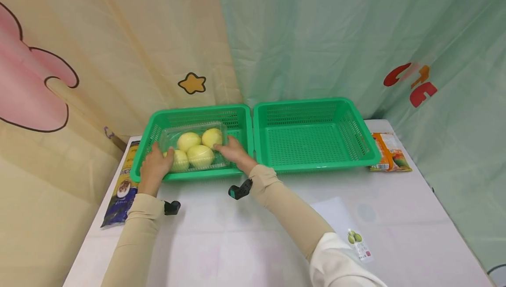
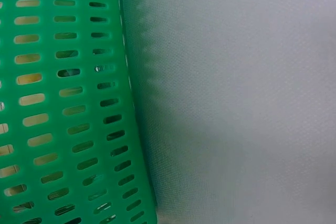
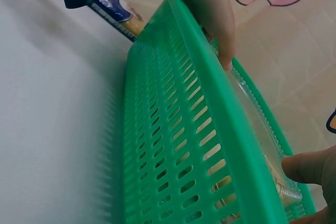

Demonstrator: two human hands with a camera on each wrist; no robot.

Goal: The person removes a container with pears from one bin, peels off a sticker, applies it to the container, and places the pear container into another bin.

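A clear plastic box [image 1: 171, 136] of several pale yellow round fruits [image 1: 200, 156] lies in the left green basket [image 1: 193, 174]. My left hand [image 1: 155, 164] grips the box's left end, thumb by the nearest fruit. At the opposite end, my right hand [image 1: 234, 151] holds the box with its thumb over the edge. Both hands reach over the basket's front rim, and their fingertips are partly hidden inside. In the right wrist view, the right thumb [image 3: 307, 167] presses the clear box [image 3: 283, 187], and the left hand [image 3: 210, 11] hangs over the far end of the rim.
A second green basket [image 1: 304, 146] stands right of the first, its slatted floor showing. A blue and gold packet [image 1: 123, 188] lies at the left, an orange packet [image 1: 391, 153] at the right. On the white table [image 1: 221, 243] lies a flat white bag [image 1: 340, 221] with a fruit print.
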